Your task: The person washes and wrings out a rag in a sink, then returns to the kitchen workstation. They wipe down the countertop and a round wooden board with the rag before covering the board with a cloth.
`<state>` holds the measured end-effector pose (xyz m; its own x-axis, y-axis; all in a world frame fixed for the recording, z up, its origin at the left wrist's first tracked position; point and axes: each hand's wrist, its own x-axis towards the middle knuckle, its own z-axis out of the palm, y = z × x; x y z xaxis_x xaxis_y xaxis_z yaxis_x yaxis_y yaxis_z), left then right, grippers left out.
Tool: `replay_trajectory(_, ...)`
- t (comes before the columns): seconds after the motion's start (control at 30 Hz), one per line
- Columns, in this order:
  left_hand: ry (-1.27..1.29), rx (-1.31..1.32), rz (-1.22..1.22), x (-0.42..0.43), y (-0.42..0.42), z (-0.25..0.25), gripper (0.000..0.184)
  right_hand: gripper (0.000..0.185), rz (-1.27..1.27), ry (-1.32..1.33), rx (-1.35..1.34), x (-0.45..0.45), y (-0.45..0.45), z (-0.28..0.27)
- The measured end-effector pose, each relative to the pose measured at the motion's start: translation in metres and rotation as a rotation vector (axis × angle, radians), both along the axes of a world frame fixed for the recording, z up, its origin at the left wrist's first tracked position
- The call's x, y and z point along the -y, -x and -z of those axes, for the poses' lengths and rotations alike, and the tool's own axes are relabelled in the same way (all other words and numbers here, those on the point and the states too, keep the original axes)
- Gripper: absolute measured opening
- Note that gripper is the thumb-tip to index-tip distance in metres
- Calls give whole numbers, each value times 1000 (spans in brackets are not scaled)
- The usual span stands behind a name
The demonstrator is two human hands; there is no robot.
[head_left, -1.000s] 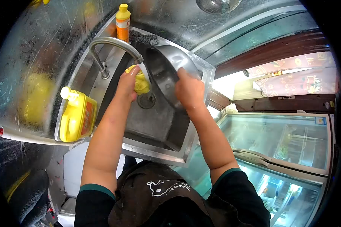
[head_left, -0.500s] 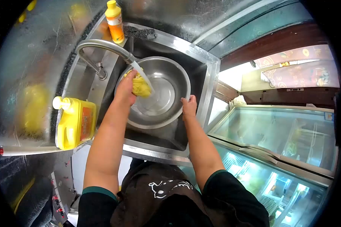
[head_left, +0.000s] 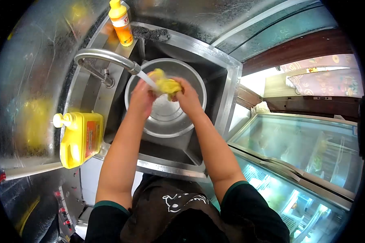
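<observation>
A wet yellow cloth (head_left: 168, 86) is bunched between my two hands, above a round steel basin (head_left: 166, 128). My left hand (head_left: 144, 97) grips its left side, partly under the stream of water from the curved faucet (head_left: 109, 56). On the other side my right hand (head_left: 187, 97) has its fingers closed on the cloth. Motion blurs the cloth and fingertips a little. The basin rests inside a steel sink (head_left: 160, 164), and its inner bottom shows below the hands.
A yellow pump jug (head_left: 80, 139) stands left of the sink. An orange bottle with a yellow cap (head_left: 122, 25) is at the back left corner, beside a dark scouring pad (head_left: 151, 33). At right is a glass-topped freezer (head_left: 296, 141).
My right hand has left the basin's rim and come over to take hold of the cloth. The cloth has shifted right and up a little, now stretched between both hands.
</observation>
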<state>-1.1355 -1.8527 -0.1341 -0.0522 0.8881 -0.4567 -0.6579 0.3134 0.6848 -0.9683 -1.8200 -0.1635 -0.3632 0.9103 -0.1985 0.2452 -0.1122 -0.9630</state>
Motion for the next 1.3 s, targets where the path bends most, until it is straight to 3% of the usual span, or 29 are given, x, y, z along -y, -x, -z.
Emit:
replay_trajectory(0.07,143,-73,-99,3,13,13,40,40,30,-70,-122,-2,1,-4)
replay_trajectory(0.2,142,276,48,8,7,62,51,24,-130,-439,-47,37,40,-21)
replay_trajectory(0.23,299,370,85,5,6,79,48,21,-121,-610,2,51,51,-36)
replay_trajectory(0.33,121,251,160,9,3,81,42,18,-123,-536,195,90,71,-72)
replay_trajectory(0.37,66,417,232,16,5,71,25,18,-74,-666,270,86,72,-62)
replay_trajectory(0.43,218,367,36,16,-8,60,27,20,27,-924,415,61,72,-25)
replay_trajectory(0.5,354,303,-155,9,-24,50,29,25,103,-656,537,16,66,1)
replay_trajectory(0.57,309,33,-68,12,-32,40,33,35,85,-302,802,-35,56,5)
replay_trajectory(0.7,94,-666,81,-3,-13,36,41,44,-28,-297,981,-48,59,13)
replay_trajectory(0.77,-31,-740,13,-19,1,57,43,45,-162,-317,1055,-50,60,26)
replay_trajectory(0.8,-94,-774,-25,-23,3,66,44,43,-207,-324,970,-52,61,41)
replay_trajectory(0.9,-501,-1032,68,-19,-14,64,42,37,-358,-495,937,-52,80,65)
replay_trajectory(0.97,-527,-902,22,8,-43,23,36,35,-502,-708,1159,-48,91,44)
replay_trajectory(1.0,-745,-1140,-6,16,-50,15,30,35,-585,-771,1228,-50,95,37)
replay_trajectory(1.03,-748,-991,144,30,-65,-13,25,34,-694,-726,1221,-62,93,34)
replay_trajectory(1.07,-896,-1000,181,38,-67,-53,24,34,-801,-685,1213,-71,91,33)
replay_trajectory(1.1,-1041,-1003,219,43,-65,-78,23,33,-718,-627,1064,-68,89,36)
replay_trajectory(1.2,-1079,-927,443,13,-57,-43,26,29,-557,-563,740,-51,79,39)
replay_trajectory(1.23,-852,-1292,495,1,-47,-9,25,26,-554,-630,707,-54,79,23)
replay_trajectory(1.3,-878,-1325,-20,-22,-5,29,27,21,-532,-706,690,-49,71,13)
